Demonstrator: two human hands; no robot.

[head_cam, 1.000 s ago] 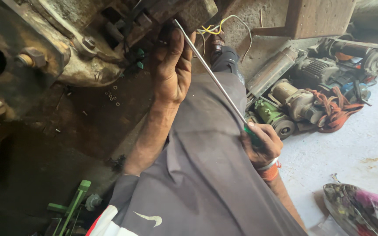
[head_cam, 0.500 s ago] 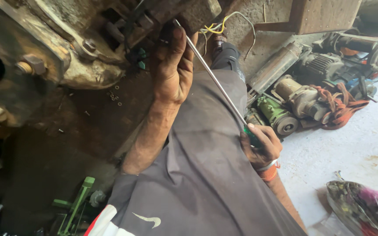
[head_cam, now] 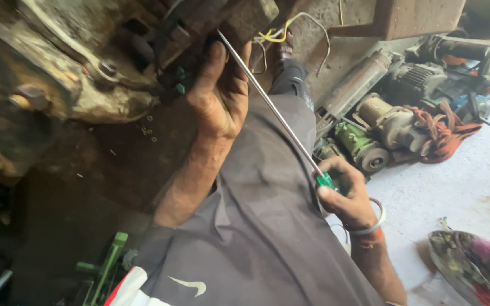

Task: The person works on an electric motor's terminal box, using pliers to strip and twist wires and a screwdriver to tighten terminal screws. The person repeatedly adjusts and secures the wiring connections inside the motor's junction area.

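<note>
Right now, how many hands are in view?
2: the left hand reaches up against the greasy engine; the right hand grips the long screwdriver by its green handle.

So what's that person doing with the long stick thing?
That is a long screwdriver with a green handle. The right hand grips the handle, and the left hand steadies the thin shaft near its tip, up against a big greasy machine. Old motors lie on the floor nearby.

Screwdriver [head_cam: 273, 110] tip seemingly edged closer to left hand [head_cam: 219, 93].
</note>
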